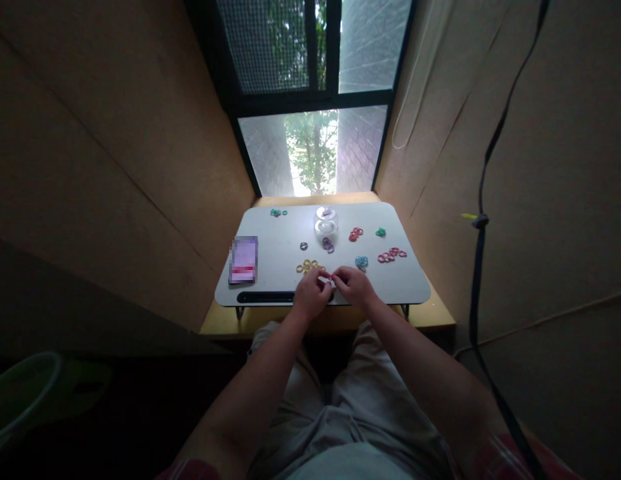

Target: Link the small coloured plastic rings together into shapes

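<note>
My left hand (pixel 311 293) and my right hand (pixel 354 285) meet over the front edge of a small white table (pixel 275 267). Fingertips of both are pinched together around something small and reddish, too small to make out. Just behind my left hand lies a group of yellow rings (pixel 307 265), like small hair ties, partly covered by the fingers. Bluish rings (pixel 361 262) lie beyond my right hand. Farther right are pink-red rings (pixel 390 255), and red rings (pixel 355 234) sit behind. Purple rings (pixel 328 245) rest before a clear plastic container (pixel 325 223).
A phone (pixel 243 260) with a lit screen lies at the table's left. Green rings (pixel 276 213) are at the back left, more green ones (pixel 381 232) at the right. A dark slot (pixel 265 297) runs along the front edge. A black strap (pixel 475 287) hangs at the right.
</note>
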The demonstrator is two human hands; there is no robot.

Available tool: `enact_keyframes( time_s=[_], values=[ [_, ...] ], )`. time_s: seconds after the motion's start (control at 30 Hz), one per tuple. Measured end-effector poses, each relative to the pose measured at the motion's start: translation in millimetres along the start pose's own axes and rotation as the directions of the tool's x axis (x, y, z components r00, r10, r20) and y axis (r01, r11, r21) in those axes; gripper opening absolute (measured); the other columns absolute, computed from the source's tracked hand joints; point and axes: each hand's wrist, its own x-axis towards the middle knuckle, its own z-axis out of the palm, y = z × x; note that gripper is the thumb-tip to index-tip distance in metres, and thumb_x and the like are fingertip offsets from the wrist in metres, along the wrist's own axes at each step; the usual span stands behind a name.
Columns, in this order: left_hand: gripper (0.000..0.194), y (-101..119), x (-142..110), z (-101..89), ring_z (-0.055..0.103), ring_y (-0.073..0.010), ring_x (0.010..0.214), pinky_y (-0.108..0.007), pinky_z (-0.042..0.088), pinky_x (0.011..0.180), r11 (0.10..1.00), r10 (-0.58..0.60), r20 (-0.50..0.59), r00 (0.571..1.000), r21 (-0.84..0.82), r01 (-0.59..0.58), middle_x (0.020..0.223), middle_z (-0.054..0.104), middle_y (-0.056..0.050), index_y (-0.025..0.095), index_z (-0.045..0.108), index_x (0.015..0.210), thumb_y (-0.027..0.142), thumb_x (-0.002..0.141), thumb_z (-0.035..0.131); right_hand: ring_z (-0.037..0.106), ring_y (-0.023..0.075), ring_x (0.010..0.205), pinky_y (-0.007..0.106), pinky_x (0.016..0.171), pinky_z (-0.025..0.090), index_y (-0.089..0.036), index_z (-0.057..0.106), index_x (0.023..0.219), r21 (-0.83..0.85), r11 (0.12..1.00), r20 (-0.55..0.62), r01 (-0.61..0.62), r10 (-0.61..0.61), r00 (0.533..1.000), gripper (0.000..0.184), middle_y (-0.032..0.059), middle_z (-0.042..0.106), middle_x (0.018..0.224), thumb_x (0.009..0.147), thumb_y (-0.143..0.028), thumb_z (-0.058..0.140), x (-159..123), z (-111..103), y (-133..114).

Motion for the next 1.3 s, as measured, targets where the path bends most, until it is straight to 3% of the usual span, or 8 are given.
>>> enact_keyframes(
  time_s=[0.37,0.87,1.1,1.3],
  values=[
    [0.01,1.7,0.8,-2.0,0.061,-0.0146,0.063,-0.026,0.043,0.063,0.999,-0.038,0.032,0.999,-0.015,0.038,0.073,0.066,-0.001,0.02,0.059,0.082,0.03,0.083,0.057,0.051,0.0127,0.06,0.023,0.059,0.036,-0.018,0.063,0.067,-0.055,0.998,-0.007,0.016,-0.016,1.0,0.021,0.0008,0.061,0.064,0.085,-0.024,0.054,-0.9,0.9,-0.4],
    [0.011,0.3,-1.0,-3.4,0.058,-0.0124,0.062,-0.023,0.042,0.059,0.998,-0.019,0.015,1.0,-0.055,0.02,0.067,0.062,0.001,0.02,0.056,0.076,0.029,0.08,0.057,0.05,0.0128,0.059,0.023,0.057,0.036,-0.018,0.062,0.068,-0.056,0.998,-0.009,0.02,-0.02,1.0,0.015,0.0001,0.059,0.063,0.08,-0.02,0.053,-2.4,-0.6,-3.2],
    [0.014,2.6,-1.8,-3.7,0.06,-0.0114,0.063,-0.021,0.044,0.059,0.992,-0.016,0.038,0.999,-0.121,0.02,0.072,0.065,0.002,0.02,0.058,0.086,0.033,0.08,0.06,0.05,0.0136,0.061,0.024,0.059,0.037,-0.018,0.063,0.068,-0.042,0.999,-0.008,0.031,-0.032,0.999,0.015,0.0008,0.06,0.064,0.079,-0.019,0.053,-2.2,0.0,-1.8],
    [0.012,2.2,0.0,-2.4,0.06,-0.0117,0.066,-0.022,0.044,0.063,0.997,-0.007,0.034,0.999,-0.079,0.01,0.076,0.067,0.001,0.021,0.065,0.086,0.029,0.084,0.056,0.051,0.0127,0.059,0.023,0.058,0.038,-0.019,0.063,0.077,-0.01,1.0,-0.033,0.006,-0.007,0.999,0.009,-0.0006,0.06,0.066,0.078,-0.02,0.054,-4.1,0.1,-3.7]
  ],
)
